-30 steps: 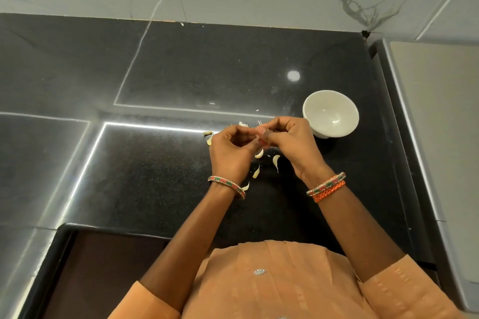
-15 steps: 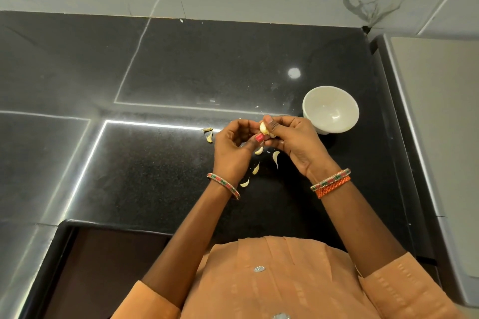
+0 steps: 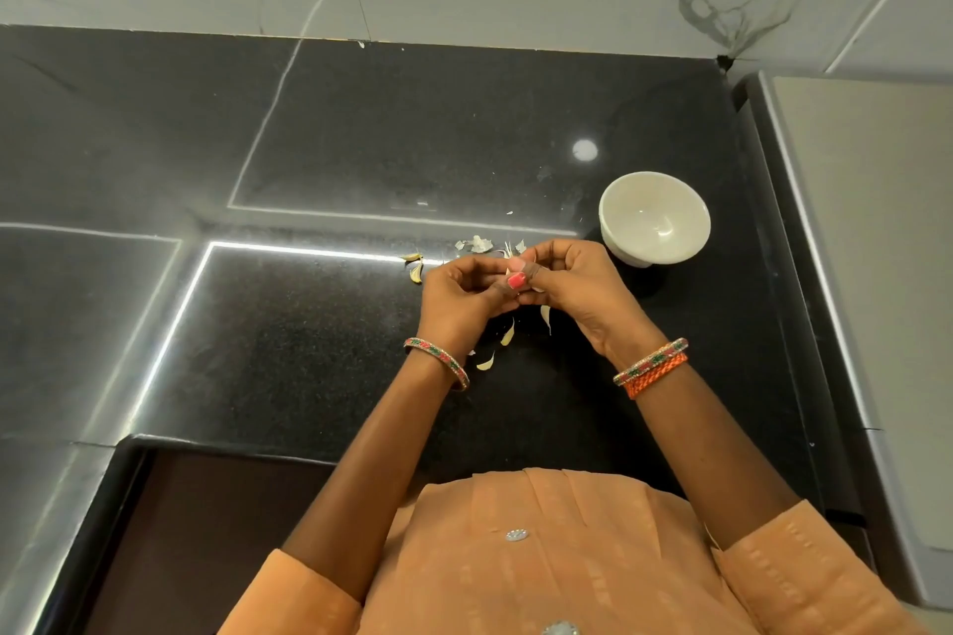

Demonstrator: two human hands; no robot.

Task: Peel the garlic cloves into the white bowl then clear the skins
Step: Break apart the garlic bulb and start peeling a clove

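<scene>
Both hands pinching a garlic clove [image 3: 514,266] over the black counter [image 3: 309,335]
Left hand [image 3: 460,291] and right hand [image 3: 570,281] fingers curled together; clove pale, mostly hidden, possibly part-peeled; bowl [image 3: 654,218] looks empty; skins [image 3: 479,245] scattered beside.

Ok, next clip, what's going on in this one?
A person stands at a black countertop peeling garlic. Both hands meet in front of them: the left hand and right hand pinch a small clove between the fingertips, mostly hidden in the grip. The white bowl, beyond the right hand, looks empty. Papery skins lie just past the hands, and a few unpeeled cloves lie on the counter beneath and beside them.
</scene>
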